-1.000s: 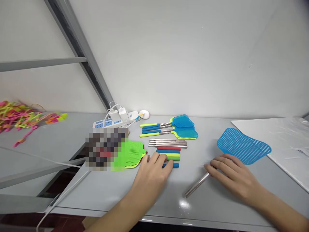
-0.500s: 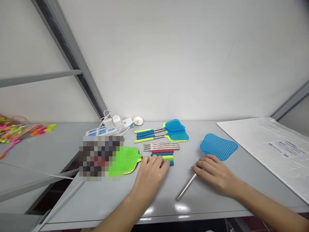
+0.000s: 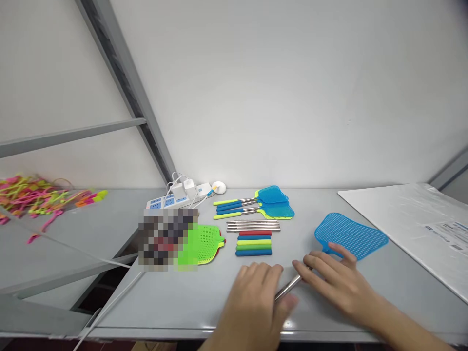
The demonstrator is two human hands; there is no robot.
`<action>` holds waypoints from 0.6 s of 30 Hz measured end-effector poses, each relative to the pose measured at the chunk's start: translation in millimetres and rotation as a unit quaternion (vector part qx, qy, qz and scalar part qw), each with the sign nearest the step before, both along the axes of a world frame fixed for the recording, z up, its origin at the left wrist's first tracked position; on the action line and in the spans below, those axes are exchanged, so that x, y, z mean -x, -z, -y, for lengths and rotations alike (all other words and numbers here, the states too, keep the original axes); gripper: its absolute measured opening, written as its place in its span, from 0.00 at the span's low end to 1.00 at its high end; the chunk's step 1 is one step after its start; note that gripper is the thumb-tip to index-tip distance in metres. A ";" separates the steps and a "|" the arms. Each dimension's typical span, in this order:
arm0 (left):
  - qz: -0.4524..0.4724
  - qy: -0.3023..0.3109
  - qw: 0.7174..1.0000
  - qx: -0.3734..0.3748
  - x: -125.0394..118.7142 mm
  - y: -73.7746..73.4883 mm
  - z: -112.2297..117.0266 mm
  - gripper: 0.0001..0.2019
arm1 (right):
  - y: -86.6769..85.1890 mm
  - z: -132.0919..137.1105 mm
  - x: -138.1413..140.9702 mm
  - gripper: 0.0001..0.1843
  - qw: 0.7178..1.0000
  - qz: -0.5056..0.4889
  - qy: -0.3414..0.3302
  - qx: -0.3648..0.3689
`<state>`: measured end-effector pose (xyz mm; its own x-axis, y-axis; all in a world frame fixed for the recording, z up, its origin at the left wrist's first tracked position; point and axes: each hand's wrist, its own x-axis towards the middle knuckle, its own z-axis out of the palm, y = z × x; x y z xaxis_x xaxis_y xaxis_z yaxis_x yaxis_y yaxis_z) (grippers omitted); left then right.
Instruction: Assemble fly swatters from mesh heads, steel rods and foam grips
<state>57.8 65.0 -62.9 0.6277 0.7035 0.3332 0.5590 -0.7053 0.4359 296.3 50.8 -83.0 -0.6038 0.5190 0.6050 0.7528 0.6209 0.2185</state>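
A blue mesh fly swatter head [image 3: 353,236] lies to the right, joined to a bare metal rod [image 3: 292,285] that slants toward me. My right hand [image 3: 336,282] pinches the rod near the swatter's neck. At the rod's near end is my left hand [image 3: 256,302], slightly blurred, its fingers curled and the rod running between forefinger and thumb. Beyond the left hand lies a row of handle grips [image 3: 254,243] in red, blue, yellow and green. Behind them several loose metal rods [image 3: 253,226] lie side by side.
Fly swatters with coloured grips [image 3: 272,202] are stacked at the back. Green swatter heads [image 3: 204,243] lie left, beside a pixelated patch. A power strip [image 3: 164,201] stands behind. A white wrapped panel [image 3: 413,214] covers the right side. Colourful pieces [image 3: 36,195] are heaped far left.
My left hand has left the coloured grips and come down to the rod's near end. My right hand stays on the rod with the swatter head. The view has shifted left.
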 end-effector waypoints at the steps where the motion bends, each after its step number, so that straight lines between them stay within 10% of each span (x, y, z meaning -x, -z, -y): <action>1: -0.008 0.011 0.999 0.041 -3.7 -0.8 5.7 0.14 | -1.7 3.2 7.9 0.21 1.000 -0.007 -0.005 -0.002; 7: 0.019 -0.031 0.967 0.250 5.5 -2.4 19.0 0.13 | -23.0 17.5 25.8 0.19 0.997 -0.040 0.046 -0.044; 11: -0.004 -0.068 0.993 0.097 26.8 3.0 25.6 0.09 | -32.6 13.7 5.0 0.39 0.957 -0.242 0.161 0.013; 18: -0.117 -0.056 0.978 -0.161 50.7 -1.0 14.0 0.10 | -24.9 7.3 -10.1 0.29 0.753 -0.543 0.150 0.340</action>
